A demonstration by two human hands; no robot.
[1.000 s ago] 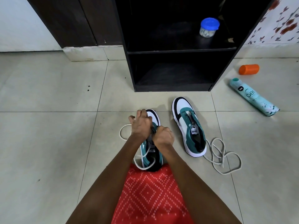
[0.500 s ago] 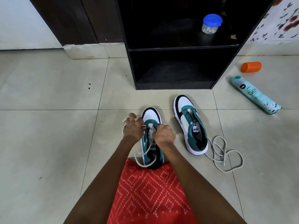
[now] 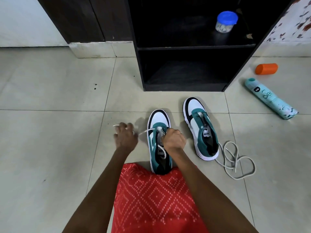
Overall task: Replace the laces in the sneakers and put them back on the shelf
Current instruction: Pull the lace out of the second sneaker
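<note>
Sneakers, a teal, white and black pair, both on the tiled floor (image 3: 50, 148) in front of a black shelf unit (image 3: 185, 47), toes pointing at it.

Near sneaker (image 3: 159, 120): between the person's forearms, heel against a red patterned garment (image 3: 151, 199). A white lace (image 3: 148, 130) comes out of the lowest eyelets and runs taut to the left; another strand lies loose over the tongue and collar.

Left hand (image 3: 126, 137): out to the left of the near sneaker, just above the floor, motion-blurred. Fingers curled round the white lace; the lace tip pokes out past the knuckles.

Right hand (image 3: 173, 140): on top of the near sneaker, fingers curled down and gripping it at the lowest eyelets. Whether lace is also pinched under the fingertips cannot be told.

Second sneaker (image 3: 200, 125): just to the right of the first, apart from it, no lace in the eyelets. A loose lace (image 3: 235, 158), greyish, lies in loops on the floor by its heel.

Shelf unit: upper board carries a clear jar with a blue lid (image 3: 226, 22).

Right of the shelf, on the floor: an orange cap (image 3: 266, 68) on its side and a teal spray can (image 3: 269, 98) lying flat, near each other but apart.
</note>
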